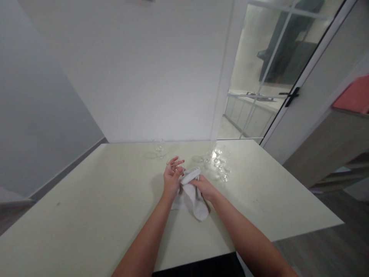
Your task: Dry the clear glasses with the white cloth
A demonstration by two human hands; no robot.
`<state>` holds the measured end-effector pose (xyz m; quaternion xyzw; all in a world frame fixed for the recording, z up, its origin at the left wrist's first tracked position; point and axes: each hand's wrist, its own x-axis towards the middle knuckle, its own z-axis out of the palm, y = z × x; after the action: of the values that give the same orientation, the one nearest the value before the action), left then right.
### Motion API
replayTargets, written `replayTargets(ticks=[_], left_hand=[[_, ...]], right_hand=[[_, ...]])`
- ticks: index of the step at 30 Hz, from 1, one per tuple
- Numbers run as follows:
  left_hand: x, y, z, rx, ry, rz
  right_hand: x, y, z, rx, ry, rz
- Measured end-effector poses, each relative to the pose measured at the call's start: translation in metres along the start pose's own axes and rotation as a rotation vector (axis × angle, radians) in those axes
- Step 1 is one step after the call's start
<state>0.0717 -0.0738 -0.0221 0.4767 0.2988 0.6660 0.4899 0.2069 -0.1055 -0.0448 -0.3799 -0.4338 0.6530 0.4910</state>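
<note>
Hands are working over the table [86,215]: the left hand [172,179] is gripping a clear glass [174,163], while the right hand [205,187] is clutching a white cloth [192,198] against it; clustered glasses [218,164] are waiting nearby, apparently unwiped.

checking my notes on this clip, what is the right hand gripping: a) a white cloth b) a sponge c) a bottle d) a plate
a: the right hand is closed on a white cloth over the table, pushing it toward the clear glass held in the left hand.
</note>
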Motion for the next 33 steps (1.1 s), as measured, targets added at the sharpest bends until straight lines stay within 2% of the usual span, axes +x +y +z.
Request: replayTargets(ticks=[5, 11, 14, 18, 20, 25, 28, 33], left_hand=[[-0.002, 0.002, 0.004, 0.052, -0.100, -0.006], [-0.001, 0.005, 0.007, 0.015, -0.029, -0.029], [-0.002, 0.005, 0.008, -0.039, 0.003, -0.045], [-0.005, 0.003, 0.010, -0.088, -0.012, -0.050], [-0.006, 0.002, 0.011, -0.098, -0.036, -0.057], [-0.008, 0.000, 0.012, -0.066, -0.076, -0.056], [-0.007, 0.000, 0.013, -0.056, -0.080, -0.047], [-0.004, 0.002, 0.011, -0.061, 0.021, -0.063]], right_hand=[[-0.001, -0.003, 0.000, -0.072, 0.091, -0.062], [0.005, -0.001, -0.005, -0.085, 0.245, -0.116], [0.008, -0.001, -0.006, -0.013, 0.348, -0.125], [0.009, 0.000, -0.002, 0.165, 0.253, -0.033], [0.009, 0.003, 0.000, 0.183, 0.240, -0.040], [0.014, 0.011, -0.006, -0.032, 0.382, -0.176], [0.015, 0.009, -0.011, -0.174, 0.422, -0.278], [0.010, -0.002, -0.010, -0.286, 0.474, -0.307]])
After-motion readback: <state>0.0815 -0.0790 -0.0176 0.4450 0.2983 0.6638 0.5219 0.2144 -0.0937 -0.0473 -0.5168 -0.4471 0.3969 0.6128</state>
